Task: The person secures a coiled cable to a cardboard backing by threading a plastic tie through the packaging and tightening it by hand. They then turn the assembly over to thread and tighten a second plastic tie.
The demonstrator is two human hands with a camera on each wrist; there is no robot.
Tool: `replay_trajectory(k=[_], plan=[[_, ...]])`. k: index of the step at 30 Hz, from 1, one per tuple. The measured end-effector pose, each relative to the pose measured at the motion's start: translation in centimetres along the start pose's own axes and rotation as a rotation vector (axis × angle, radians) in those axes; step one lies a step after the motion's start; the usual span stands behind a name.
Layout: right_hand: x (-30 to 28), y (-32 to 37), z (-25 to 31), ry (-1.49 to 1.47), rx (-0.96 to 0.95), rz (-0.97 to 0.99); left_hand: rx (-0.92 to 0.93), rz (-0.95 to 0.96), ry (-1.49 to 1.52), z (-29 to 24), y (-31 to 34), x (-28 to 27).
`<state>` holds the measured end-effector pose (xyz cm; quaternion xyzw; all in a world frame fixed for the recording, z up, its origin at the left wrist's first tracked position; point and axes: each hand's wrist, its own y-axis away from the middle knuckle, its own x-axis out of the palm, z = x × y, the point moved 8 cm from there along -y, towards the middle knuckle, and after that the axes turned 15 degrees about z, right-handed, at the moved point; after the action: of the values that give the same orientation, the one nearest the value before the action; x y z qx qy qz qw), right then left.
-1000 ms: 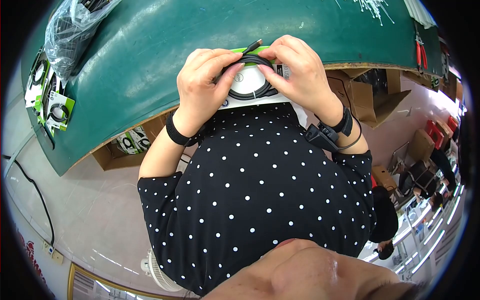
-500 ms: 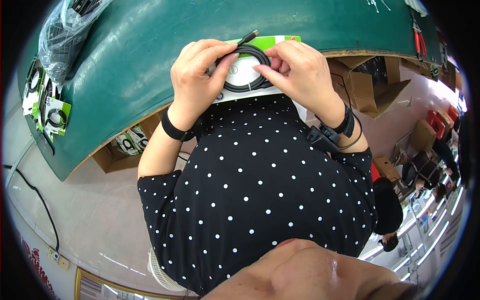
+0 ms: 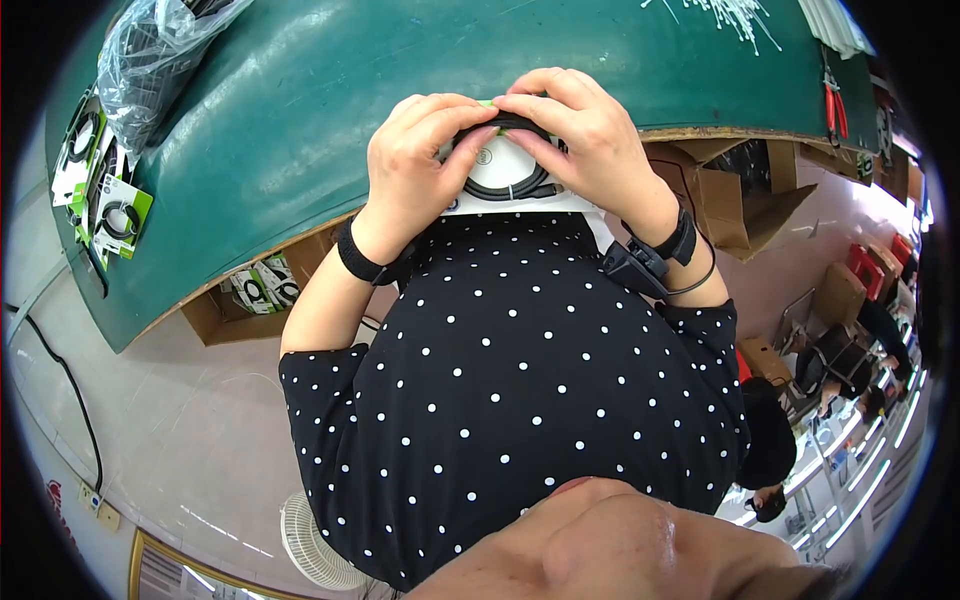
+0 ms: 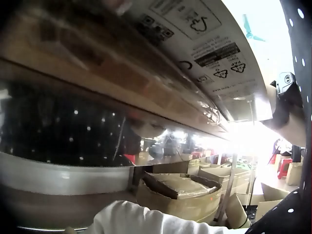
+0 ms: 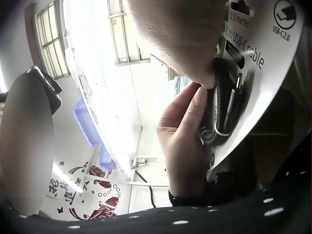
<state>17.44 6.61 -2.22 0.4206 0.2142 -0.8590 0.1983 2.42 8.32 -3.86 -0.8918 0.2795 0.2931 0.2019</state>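
A coiled black USB-C cable (image 3: 497,194) lies against a white and green printed card (image 3: 575,200), held close to the body at the table's edge. At the coil's top my left hand (image 3: 420,155) pinches the cable between thumb and fingers. My right hand (image 3: 595,140) pinches the same stretch from the other side, its fingertips nearly meeting the left ones. In the right wrist view a white tie (image 5: 222,133) binds the coil, and a metal connector tip (image 5: 239,80) shows beside it. The card's printed back (image 4: 219,53) fills the upper left wrist view.
A green table (image 3: 290,130) spreads ahead. On its left are a plastic bag of dark items (image 3: 150,80) and several packaged cables (image 3: 120,220). Red-handled pliers (image 3: 836,108) and white ties (image 3: 735,20) lie to the right. An opened carton (image 3: 750,195) stands below the table's right edge.
My right hand has moved leftward along the coil's top, toward my left fingertips. The connector end that stuck up above the card is now out of sight in the head view.
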Motion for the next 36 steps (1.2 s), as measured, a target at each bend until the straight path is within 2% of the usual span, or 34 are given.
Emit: replay_trajectory(k=[3, 8, 12, 15, 20, 24, 28, 31, 36], plan=[[0.8, 0.1, -0.4, -0.043, 0.013, 0.062, -0.012, 0.023, -0.033, 0.0, -0.1, 0.1], [0.6, 0.4, -0.9, -0.117, 0.043, 0.015, 0.050, 0.027, -0.194, -1.4, -0.7, -0.6], [0.5, 0.5, -1.3, -0.142, 0.046, 0.013, 0.035, 0.168, -0.201, -1.4, -1.2, -0.4], [0.4, 0.4, -1.2, -0.125, 0.016, 0.028, -0.016, 0.262, -0.156, -1.2, -1.5, -0.1], [0.3, 0.2, -1.0, -0.120, -0.042, 0.032, -0.138, 0.248, -0.156, -1.4, -1.4, -0.4], [0.5, 0.3, -0.5, -0.150, -0.094, 0.071, -0.201, 0.316, -0.254, -1.6, -0.7, -0.2], [0.6, 0.6, 0.3, -0.199, -0.164, 0.106, -0.278, 0.388, -0.188, -1.3, -0.2, 0.3], [0.4, 0.8, 0.8, -0.220, -0.192, 0.104, -0.335, 0.536, -0.055, -1.3, 0.2, 0.7], [0.0, 0.9, 1.7, -0.230, -0.231, 0.104, -0.371, 0.426, 0.144, -1.1, 1.0, 0.1]])
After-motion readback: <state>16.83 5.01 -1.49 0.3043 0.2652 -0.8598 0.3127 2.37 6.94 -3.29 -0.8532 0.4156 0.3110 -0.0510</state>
